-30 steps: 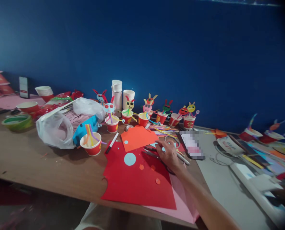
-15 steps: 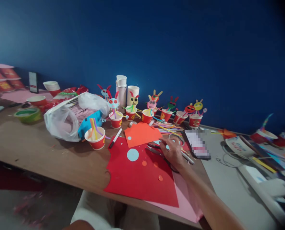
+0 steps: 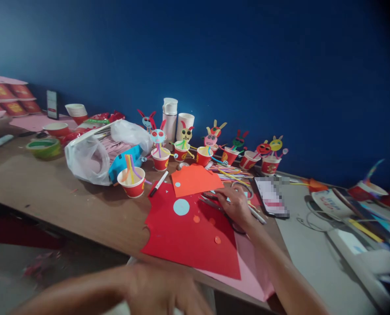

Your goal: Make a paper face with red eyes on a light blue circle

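Note:
My right hand (image 3: 237, 206) reaches over the right side of the red paper sheet (image 3: 188, 238). Its fingertips lie by the edge of an orange paper piece (image 3: 196, 180), thumb and forefinger apart. Scissors (image 3: 211, 202) lie partly beneath this hand, and a grey-white marker (image 3: 256, 215) sticks out beyond it. Whether the fingers touch the scissors is unclear. At the bottom edge, my left hand (image 3: 166, 286) is smeared by motion and its fingers are mostly out of frame. On the red sheet are a light blue paper disc (image 3: 181, 207) and small orange discs.
A cup with bent pipe cleaners (image 3: 131, 183) stands left of a black-and-white marker (image 3: 158, 183). Behind are a plastic bag (image 3: 89, 159), several cups with paper rabbit faces and a white flask (image 3: 170, 113). A phone (image 3: 271, 197) lies right; pink paper (image 3: 252, 264) shows underneath.
My left hand has come into view from below, over the table's front edge. My right hand stays by the scissors and orange paper. The view has shifted slightly.

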`<state>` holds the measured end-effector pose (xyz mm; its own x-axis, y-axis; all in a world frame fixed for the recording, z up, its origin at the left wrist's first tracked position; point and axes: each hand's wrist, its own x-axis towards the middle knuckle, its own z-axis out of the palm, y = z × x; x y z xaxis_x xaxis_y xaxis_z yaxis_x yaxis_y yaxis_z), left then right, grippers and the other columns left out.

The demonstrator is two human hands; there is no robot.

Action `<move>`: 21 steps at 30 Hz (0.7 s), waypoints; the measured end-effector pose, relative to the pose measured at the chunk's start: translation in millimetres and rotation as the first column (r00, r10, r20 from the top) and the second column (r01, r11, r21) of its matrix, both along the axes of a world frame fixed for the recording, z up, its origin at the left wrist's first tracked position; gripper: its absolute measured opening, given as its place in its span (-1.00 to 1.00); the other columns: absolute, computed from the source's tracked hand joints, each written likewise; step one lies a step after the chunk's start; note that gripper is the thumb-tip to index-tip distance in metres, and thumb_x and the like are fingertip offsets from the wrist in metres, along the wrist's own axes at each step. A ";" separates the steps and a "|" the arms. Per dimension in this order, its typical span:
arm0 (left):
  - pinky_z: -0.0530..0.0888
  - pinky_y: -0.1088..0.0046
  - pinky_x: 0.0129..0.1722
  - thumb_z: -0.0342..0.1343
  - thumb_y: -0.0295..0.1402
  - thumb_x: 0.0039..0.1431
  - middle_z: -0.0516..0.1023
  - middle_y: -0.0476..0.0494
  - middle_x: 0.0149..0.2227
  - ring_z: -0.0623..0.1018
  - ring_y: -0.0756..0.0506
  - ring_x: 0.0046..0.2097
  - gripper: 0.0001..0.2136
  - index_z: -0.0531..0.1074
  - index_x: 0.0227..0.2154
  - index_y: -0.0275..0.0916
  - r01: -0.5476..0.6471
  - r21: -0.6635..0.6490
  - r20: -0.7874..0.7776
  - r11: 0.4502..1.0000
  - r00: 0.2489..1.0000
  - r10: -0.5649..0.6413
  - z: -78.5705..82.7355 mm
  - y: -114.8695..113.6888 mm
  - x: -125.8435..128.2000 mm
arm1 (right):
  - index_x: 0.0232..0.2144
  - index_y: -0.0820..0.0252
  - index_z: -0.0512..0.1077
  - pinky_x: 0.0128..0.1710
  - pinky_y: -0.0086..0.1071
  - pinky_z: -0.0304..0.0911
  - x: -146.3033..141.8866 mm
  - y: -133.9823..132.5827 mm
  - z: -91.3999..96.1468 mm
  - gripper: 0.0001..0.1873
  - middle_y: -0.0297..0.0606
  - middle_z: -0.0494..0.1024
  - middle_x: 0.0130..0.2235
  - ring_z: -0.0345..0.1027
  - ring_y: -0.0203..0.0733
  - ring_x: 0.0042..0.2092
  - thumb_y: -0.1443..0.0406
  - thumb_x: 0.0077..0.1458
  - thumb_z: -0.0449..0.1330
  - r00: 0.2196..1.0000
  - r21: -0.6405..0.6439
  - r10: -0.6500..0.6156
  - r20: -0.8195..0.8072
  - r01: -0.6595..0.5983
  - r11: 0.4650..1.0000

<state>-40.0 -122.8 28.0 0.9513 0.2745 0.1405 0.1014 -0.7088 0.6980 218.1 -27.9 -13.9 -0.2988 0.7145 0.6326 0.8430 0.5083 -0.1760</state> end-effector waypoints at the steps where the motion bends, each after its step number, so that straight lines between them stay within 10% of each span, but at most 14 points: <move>1: 0.42 0.48 -0.54 -0.03 -0.21 0.15 0.44 -0.11 -0.37 0.45 -0.10 -0.35 -0.77 0.47 -0.32 -0.19 -0.069 0.016 0.006 0.997 0.998 0.069 -0.4 18.7 -1.5 | -0.36 0.15 0.47 -0.20 -0.29 0.05 1.1 -0.1 1.8 -0.82 -0.31 0.58 -0.37 0.37 -0.23 -0.35 0.32 0.14 0.05 1.000 -0.019 -0.001 0.005 0.002 1.000; 6: 0.33 0.55 -0.45 -0.08 -0.36 0.15 0.46 -0.04 -0.47 0.42 -0.01 -0.43 -0.78 0.44 -0.46 -0.31 -0.592 -0.002 -0.006 0.806 0.806 0.592 -8.0 104.1 -12.2 | -0.35 0.10 0.49 -0.23 -0.32 0.06 5.8 -7.7 14.1 -0.81 -0.31 0.57 -0.35 0.38 -0.24 -0.30 0.28 0.14 0.07 0.998 -0.131 0.024 0.052 -0.017 0.991; 13: 0.31 0.48 -0.27 -0.04 -0.39 0.12 0.49 -0.07 -0.37 0.44 -0.04 -0.32 -0.83 0.46 -0.42 -0.27 -0.522 0.181 -0.041 0.834 0.843 0.537 -24.4 144.3 -6.1 | -0.36 0.04 0.47 -0.19 -0.31 0.06 6.0 -26.7 24.0 -0.84 -0.39 0.54 -0.31 0.36 -0.25 -0.25 0.30 0.13 0.08 0.970 -0.480 0.186 0.154 -0.091 0.873; 21: 0.33 0.43 -0.20 -0.05 -0.34 0.16 0.42 -0.15 -0.27 0.42 -0.10 -0.20 -0.82 0.43 -0.31 -0.26 -0.495 0.351 -0.029 0.795 0.843 0.538 -40.1 140.5 -5.9 | -0.29 0.02 0.46 -0.16 -0.29 0.08 0.6 -32.8 13.6 -0.87 -0.33 0.52 -0.27 0.35 -0.20 -0.20 0.27 0.08 0.14 0.968 -0.514 0.206 0.143 -0.106 0.851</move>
